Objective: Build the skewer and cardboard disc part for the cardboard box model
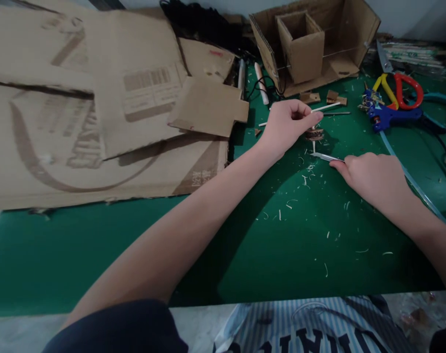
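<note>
My left hand (284,123) pinches the top of a thin wooden stick (313,146), which points down over the green table mat. Stacked round cardboard discs (314,134) sit around the stick just below my fingertips. From the right, my right hand (373,177) is closed around a craft knife (328,157); its handle is mostly hidden in the fist. The blade tip meets or nearly meets the stick's lower end. Pale curled shavings (305,180) lie scattered on the mat (267,255) below.
Flattened cardboard (134,98) covers the left side. At the back stands an open cardboard box (340,29). A blue glue gun (395,117) and scissors with red and yellow handles (410,93) lie at the right. A clear blue tube (414,179) runs past my right wrist.
</note>
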The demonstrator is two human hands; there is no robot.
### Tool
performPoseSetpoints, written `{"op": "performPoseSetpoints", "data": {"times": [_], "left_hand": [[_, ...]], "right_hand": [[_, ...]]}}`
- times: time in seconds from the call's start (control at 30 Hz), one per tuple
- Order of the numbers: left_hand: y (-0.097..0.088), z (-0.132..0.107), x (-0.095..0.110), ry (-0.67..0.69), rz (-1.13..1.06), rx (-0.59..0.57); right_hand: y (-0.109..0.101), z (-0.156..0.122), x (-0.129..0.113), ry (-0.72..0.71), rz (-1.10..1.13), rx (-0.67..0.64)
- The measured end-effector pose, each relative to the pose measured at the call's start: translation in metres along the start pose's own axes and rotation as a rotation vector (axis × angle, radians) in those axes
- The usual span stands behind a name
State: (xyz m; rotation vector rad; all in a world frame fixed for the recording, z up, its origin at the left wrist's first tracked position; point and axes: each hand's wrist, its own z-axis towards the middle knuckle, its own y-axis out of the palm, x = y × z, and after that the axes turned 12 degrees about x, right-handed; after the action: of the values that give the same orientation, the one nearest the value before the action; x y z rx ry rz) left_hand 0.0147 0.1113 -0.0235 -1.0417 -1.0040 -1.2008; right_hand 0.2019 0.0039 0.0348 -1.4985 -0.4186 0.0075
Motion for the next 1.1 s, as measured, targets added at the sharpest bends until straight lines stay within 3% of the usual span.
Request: {"op": "performPoseSetpoints", "data": {"times": [0.2,0.43,0.67,0.9,1.1], "left_hand": [[0.002,-0.001,0.004,-0.006,0.007,-0.005],[0.001,0.0,0.0,0.019,0.012,0.005],[0.003,-0.001,0.003,0.014,0.036,-0.006],[0.001,-0.001,0.002,0.027,0.04,-0.009],[0.003,-0.001,0.0,0.055,0.015,-0.017]], "right_hand": [[0.008,0.008,0.005,0.069,0.007,0.121],[0.002,-0.001,0.002,0.02,0.009,-0.013],[0.008,0.006,0.007,0.08,-0.003,0.147],[0.008,-0.001,0.006,-0.011,-0.029,0.041],[0.01,0.009,0.006,0.071,-0.018,0.129]]}}
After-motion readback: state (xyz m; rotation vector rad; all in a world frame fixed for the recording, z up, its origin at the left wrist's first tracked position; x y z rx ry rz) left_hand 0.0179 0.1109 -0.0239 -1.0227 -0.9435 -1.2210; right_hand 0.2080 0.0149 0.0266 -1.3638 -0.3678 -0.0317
